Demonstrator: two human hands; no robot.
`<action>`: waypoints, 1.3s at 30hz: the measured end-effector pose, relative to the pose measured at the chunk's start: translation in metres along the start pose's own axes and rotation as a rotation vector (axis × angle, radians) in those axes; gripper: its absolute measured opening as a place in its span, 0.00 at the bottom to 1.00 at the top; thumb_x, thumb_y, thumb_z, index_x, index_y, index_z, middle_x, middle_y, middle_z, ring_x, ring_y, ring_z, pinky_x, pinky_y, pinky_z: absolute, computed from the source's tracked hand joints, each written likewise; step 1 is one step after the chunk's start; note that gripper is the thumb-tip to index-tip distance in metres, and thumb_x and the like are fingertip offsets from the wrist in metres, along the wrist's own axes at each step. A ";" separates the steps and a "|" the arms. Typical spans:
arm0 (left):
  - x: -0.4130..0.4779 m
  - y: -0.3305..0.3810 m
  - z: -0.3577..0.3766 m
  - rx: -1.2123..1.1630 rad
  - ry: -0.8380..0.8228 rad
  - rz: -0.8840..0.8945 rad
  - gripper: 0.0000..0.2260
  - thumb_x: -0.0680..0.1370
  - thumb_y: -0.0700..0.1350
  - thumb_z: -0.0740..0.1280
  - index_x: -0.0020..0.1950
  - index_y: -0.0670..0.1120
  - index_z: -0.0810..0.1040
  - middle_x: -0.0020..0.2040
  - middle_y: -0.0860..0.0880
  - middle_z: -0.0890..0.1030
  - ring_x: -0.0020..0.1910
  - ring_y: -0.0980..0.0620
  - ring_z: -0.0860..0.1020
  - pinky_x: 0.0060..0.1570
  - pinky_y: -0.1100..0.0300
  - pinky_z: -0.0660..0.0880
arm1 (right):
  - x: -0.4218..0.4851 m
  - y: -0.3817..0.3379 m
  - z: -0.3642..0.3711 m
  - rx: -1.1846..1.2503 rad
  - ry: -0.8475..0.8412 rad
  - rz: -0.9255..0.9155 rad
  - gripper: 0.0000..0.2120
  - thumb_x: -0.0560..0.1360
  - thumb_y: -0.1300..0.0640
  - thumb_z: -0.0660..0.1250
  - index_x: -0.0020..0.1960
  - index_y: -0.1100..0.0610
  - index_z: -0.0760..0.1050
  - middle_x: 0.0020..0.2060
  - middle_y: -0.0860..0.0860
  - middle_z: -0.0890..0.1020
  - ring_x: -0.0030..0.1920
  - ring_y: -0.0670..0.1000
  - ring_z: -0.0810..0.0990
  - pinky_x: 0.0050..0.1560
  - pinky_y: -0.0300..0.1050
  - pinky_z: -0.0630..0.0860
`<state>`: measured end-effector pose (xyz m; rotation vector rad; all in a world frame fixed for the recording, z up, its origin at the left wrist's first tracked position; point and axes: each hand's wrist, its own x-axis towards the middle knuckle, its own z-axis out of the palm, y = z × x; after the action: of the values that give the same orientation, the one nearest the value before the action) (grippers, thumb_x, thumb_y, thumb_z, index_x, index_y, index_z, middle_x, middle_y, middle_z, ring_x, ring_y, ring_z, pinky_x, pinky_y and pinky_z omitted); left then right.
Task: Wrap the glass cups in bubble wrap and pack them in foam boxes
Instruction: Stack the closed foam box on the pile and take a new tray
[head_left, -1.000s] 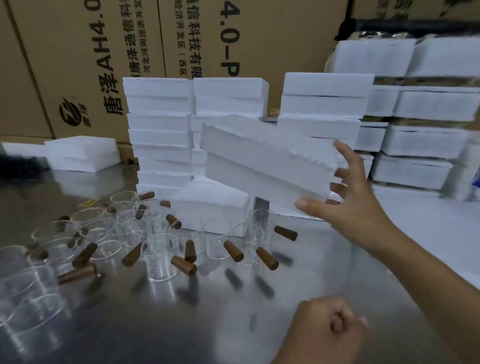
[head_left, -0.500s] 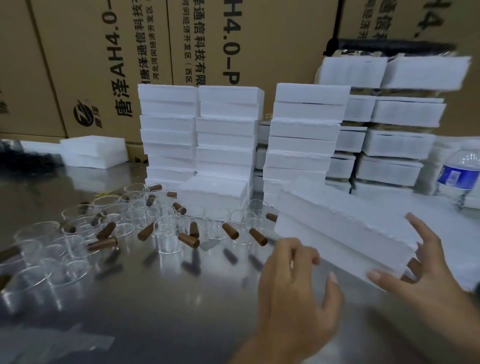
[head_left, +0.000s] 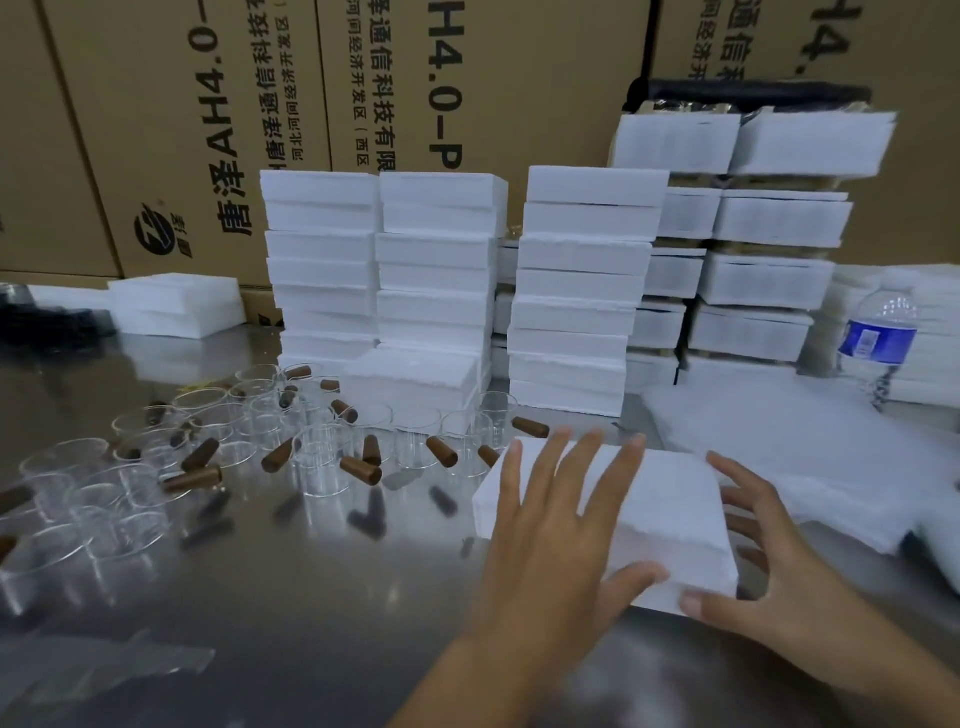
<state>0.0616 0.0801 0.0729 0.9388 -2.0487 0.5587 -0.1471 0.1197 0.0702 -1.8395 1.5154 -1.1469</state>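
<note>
Two hands met the foam box (head_left: 665, 499), lowered from mid-air onto the bench (head_left: 311, 597). The left hand (head_left: 540, 545) laid straight fingers (head_left: 586, 467) across its lid, and the right hand (head_left: 779, 582) spread open against its right side.

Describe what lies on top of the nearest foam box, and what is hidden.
The left hand lies flat on the lid of the foam box, fingers straight; the right hand touches its right side. The shut lid hides the inside.

Left hand (head_left: 545, 525) flat, spread wide; right hand (head_left: 774, 577) splayed, thumb forward.
</note>
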 end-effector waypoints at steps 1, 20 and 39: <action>0.000 0.000 -0.001 0.022 -0.075 -0.039 0.43 0.64 0.68 0.71 0.72 0.51 0.61 0.66 0.50 0.76 0.67 0.47 0.72 0.69 0.40 0.59 | -0.001 0.002 0.000 0.005 -0.006 -0.001 0.52 0.53 0.43 0.81 0.65 0.24 0.51 0.62 0.32 0.65 0.64 0.36 0.67 0.59 0.39 0.69; 0.019 -0.069 -0.016 -0.701 0.617 -0.830 0.29 0.73 0.65 0.62 0.68 0.50 0.65 0.60 0.48 0.63 0.56 0.55 0.68 0.51 0.81 0.66 | 0.003 0.019 -0.003 -0.024 -0.057 0.104 0.57 0.58 0.50 0.81 0.64 0.21 0.42 0.60 0.30 0.63 0.56 0.28 0.68 0.46 0.23 0.69; 0.008 -0.137 -0.016 -1.251 0.784 -1.683 0.22 0.73 0.58 0.70 0.60 0.48 0.71 0.56 0.50 0.79 0.50 0.50 0.80 0.52 0.49 0.79 | 0.006 -0.024 0.023 -0.213 0.219 -0.026 0.41 0.59 0.35 0.67 0.63 0.21 0.46 0.67 0.30 0.57 0.65 0.29 0.56 0.65 0.43 0.58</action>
<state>0.1726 0.0007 0.0972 0.9548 -0.1908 -1.0067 -0.1145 0.1173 0.0785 -1.9261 1.8016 -1.2771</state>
